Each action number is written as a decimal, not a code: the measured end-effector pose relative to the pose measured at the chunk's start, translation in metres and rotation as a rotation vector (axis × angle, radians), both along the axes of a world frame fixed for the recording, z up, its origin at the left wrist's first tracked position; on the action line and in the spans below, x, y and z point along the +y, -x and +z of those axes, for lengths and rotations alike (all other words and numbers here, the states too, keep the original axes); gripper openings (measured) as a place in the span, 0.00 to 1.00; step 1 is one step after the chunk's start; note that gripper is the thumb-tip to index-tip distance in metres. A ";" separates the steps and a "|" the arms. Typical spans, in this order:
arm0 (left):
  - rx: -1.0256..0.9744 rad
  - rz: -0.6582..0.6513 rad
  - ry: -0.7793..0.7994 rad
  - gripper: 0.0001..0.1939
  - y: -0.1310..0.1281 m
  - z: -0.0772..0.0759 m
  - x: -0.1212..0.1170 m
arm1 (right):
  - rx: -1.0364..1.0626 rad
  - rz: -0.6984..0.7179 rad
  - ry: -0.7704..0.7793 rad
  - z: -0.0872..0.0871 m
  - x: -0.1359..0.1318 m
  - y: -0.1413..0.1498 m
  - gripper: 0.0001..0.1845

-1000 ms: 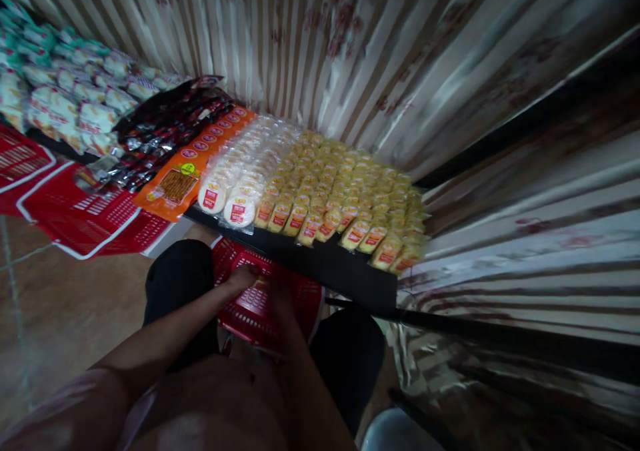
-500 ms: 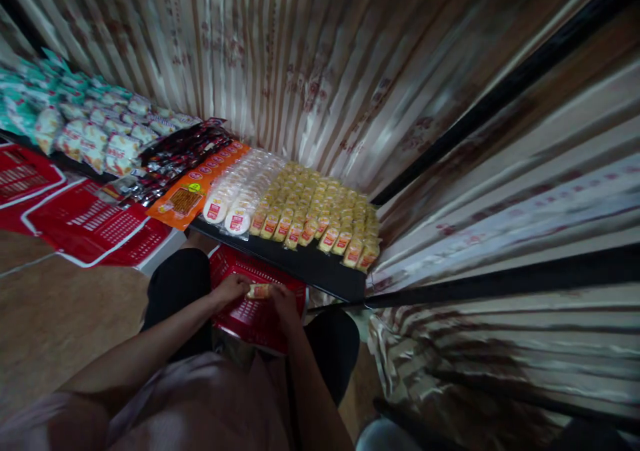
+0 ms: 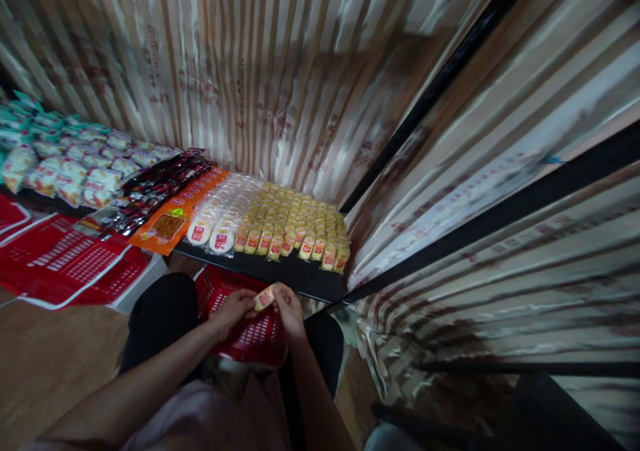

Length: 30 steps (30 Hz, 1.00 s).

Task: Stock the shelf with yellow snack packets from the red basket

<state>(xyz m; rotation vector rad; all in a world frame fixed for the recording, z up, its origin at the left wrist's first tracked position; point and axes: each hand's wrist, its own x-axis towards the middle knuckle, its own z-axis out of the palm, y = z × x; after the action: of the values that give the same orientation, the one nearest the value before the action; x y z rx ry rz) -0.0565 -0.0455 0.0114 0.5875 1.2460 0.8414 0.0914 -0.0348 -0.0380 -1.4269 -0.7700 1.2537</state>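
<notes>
Between my two hands is a small yellow snack packet (image 3: 265,297) with a red and white label, tilted up to the right. My left hand (image 3: 236,309) pinches its lower left end, and my right hand (image 3: 289,307) grips its upper right end. Below them, between my knees, sits a red plastic basket (image 3: 255,337) with slotted walls. Just beyond my hands, rows of similar yellow packets (image 3: 300,227) stand on a black shelf (image 3: 300,276). Several have red labels facing me.
Left along the shelf lie white round cracker packs (image 3: 211,227), an orange bag (image 3: 163,227), dark red packets (image 3: 150,194) and white and teal bags (image 3: 67,174). Red baskets (image 3: 75,264) stand at the lower left. A striped curtain (image 3: 225,71) and black poles (image 3: 425,104) border the shelf.
The packet has turned from nearly level to tilted, its right end raised. My right hand has come up with it. The whole view has shifted, so the shelf appears lower and further left.
</notes>
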 end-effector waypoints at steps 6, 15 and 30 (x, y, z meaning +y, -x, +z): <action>-0.049 0.073 -0.079 0.06 -0.029 0.006 0.011 | 0.156 -0.099 -0.073 0.017 0.002 -0.003 0.34; 0.173 0.034 -0.266 0.07 -0.068 0.006 0.047 | -0.102 -0.010 -0.238 0.033 0.021 -0.021 0.22; 1.146 -0.337 -0.993 0.17 -0.086 0.024 0.086 | -0.609 -0.216 -0.179 0.031 0.075 -0.051 0.24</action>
<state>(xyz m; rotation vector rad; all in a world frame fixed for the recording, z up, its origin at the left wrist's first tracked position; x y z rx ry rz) 0.0290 0.0405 0.0356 2.2390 1.5754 0.7988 0.1419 0.0405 -0.0073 -1.7068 -1.0663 0.5625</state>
